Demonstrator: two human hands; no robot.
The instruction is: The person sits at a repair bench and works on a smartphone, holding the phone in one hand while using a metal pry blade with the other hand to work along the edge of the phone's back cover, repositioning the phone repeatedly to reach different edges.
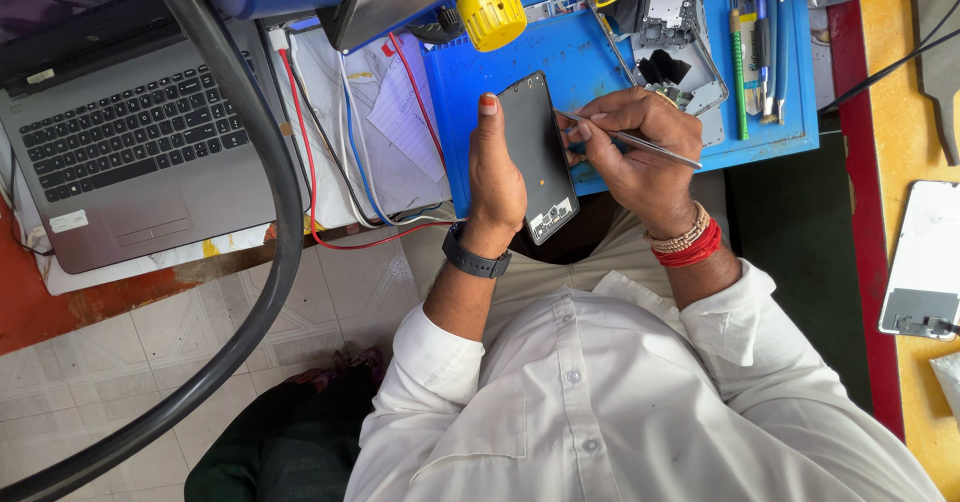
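My left hand grips an opened black phone by its left edge, thumb lying along that side. The phone is held upright above the front edge of a blue work mat. My right hand pinches slim metal tweezers, whose tip touches the phone's right edge near its top. A dark watch sits on my left wrist, and red thread and bead bands circle the right wrist.
A grey laptop lies at the left. Red, white and blue cables run over papers beside it. Phone frame parts and hand tools rest on the mat. A white phone panel lies at the right. A thick black hose crosses the left.
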